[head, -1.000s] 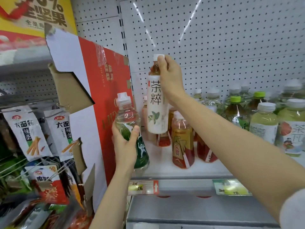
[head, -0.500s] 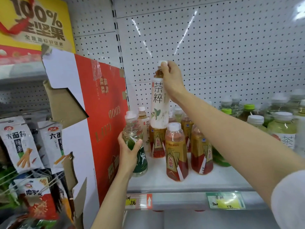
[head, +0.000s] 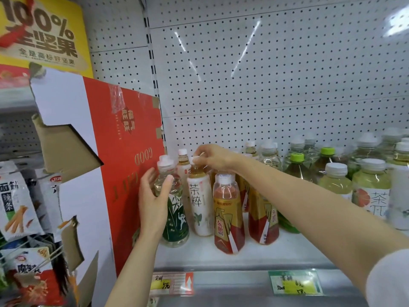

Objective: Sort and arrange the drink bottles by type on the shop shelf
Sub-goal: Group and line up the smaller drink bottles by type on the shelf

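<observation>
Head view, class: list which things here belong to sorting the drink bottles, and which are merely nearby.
Belong to the job:
- white-label tea bottle, its cap pinched by the right hand
- green-label bottle, held by the left hand
- red-and-gold bottle
- green-capped bottles
- shelf

Merely nearby:
- red cardboard box
- snack packets
- yellow nut poster
- price tags

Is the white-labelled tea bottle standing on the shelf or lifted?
Standing: white-labelled tea bottle upright, base on white shelf, right hand pinching cap.
</observation>
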### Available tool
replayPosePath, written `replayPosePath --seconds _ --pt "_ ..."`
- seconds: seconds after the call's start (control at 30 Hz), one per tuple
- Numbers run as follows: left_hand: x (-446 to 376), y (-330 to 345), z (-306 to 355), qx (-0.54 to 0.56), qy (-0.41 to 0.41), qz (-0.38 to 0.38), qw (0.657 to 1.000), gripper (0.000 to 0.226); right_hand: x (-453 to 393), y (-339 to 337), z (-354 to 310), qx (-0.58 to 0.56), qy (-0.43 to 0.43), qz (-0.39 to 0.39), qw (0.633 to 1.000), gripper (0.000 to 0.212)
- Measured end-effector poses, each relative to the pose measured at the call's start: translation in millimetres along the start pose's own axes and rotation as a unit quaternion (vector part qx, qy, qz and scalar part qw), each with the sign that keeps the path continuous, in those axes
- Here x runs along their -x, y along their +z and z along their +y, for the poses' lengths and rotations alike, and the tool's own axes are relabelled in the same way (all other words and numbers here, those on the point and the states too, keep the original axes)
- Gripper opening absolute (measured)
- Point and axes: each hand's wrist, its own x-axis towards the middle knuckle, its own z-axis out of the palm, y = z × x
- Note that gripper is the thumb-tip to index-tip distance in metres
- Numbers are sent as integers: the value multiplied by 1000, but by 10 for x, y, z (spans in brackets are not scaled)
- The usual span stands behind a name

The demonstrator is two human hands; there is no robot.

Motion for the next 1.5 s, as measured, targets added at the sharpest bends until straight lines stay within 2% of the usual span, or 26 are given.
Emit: replayPosePath --seconds 0.17,0.3,0.4,0.5,0.53,0.57,0.63,0.67,0.73,0.8,0.9,0.97,1.03,1.23,1.37,1.5 --pt "-98 99 272 -54 61 55 995 41 28 -69 27 23 -22 -29 999 19" --pt "-351 263 601 -106 144 98 979 38 69 -135 99 17 -29 -33 999 24" --pt "-720 474 782 -172 184 43 967 38 99 -230 156 4 -38 -28 999 28" --pt "-1146 741 824 -268 158 -94 946 37 101 -412 224 -29 -34 -7 999 30" --pt "-1247 838 823 -315 130 -158 927 37 81 -482 271 -22 -33 14 999 30" --pt "-1326 947 800 -375 104 -223 894 39 47 -545 331 6 -29 39 999 30" --pt "-1396 1143 751 -494 62 -338 799 43 -31 -638 435 90 -11 74 993 35" --pt "-1416 1226 713 -534 43 -378 755 42 -74 -662 478 129 4 84 988 40" --pt "-1451 1335 649 -578 17 -423 698 39 -149 -675 539 176 36 77 981 50" --pt "-1495 1341 647 -591 6 -442 675 41 -210 -666 563 208 58 48 975 57" --pt "-1536 1296 682 -579 -9 -473 665 44 -284 -648 569 254 78 23 964 61" --pt "-1555 1274 679 -567 2 -477 671 43 -347 -639 568 268 91 11 959 64" --pt "-1598 1226 713 -546 9 -471 693 40 -425 -598 569 285 107 -8 952 68" --pt "-1783 872 1135 -406 25 -378 832 48 -572 -484 576 332 120 -19 935 49" --pt "-1781 708 1304 -277 50 -270 921 43 -540 -492 563 259 135 36 956 29" --pt "-1762 677 1389 -126 61 -141 980 41 -400 -585 405 117 125 125 977 39"
